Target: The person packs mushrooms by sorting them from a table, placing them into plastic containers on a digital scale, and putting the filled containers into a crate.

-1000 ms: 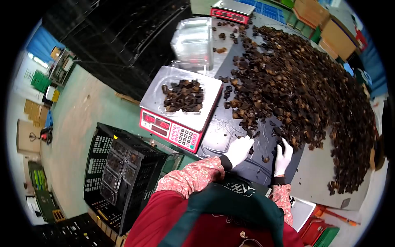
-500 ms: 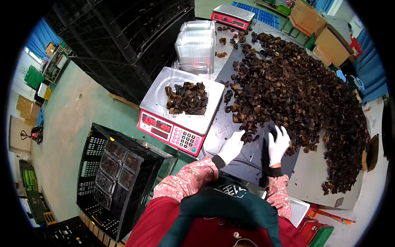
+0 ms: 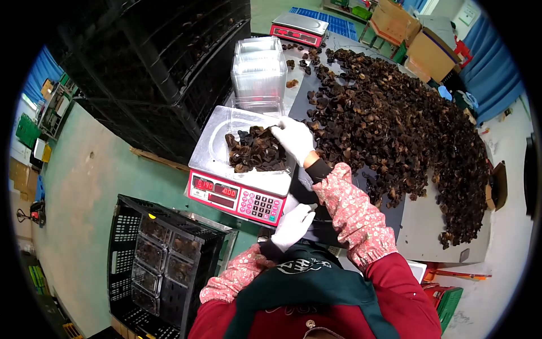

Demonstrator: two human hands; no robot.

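Observation:
A clear plastic tray filled with dark brown mushroom-like pieces point(image 3: 257, 150) rests on the silver plate of a red scale point(image 3: 237, 195), whose red digits are lit. My right hand point(image 3: 294, 138), in a white glove, is at the tray's upper right edge, fingertips touching the pieces or the rim; what they hold, if anything, is hidden. In front of the scale's keypad, my gloved left hand point(image 3: 294, 226) has its fingers apart and holds nothing. A large heap of the same dark pieces point(image 3: 389, 118) spreads over the table to the right.
Stacked clear trays point(image 3: 258, 70) stand behind the scale. Tall black crates point(image 3: 152, 73) rise at the left. Below them, a black crate point(image 3: 186, 288) holds several filled clear boxes. A second scale point(image 3: 299, 28) and cardboard boxes point(image 3: 432, 53) are at the back.
My right hand has moved from the table by the heap to the tray on the scale. My left hand has shifted left and down, to the scale's front.

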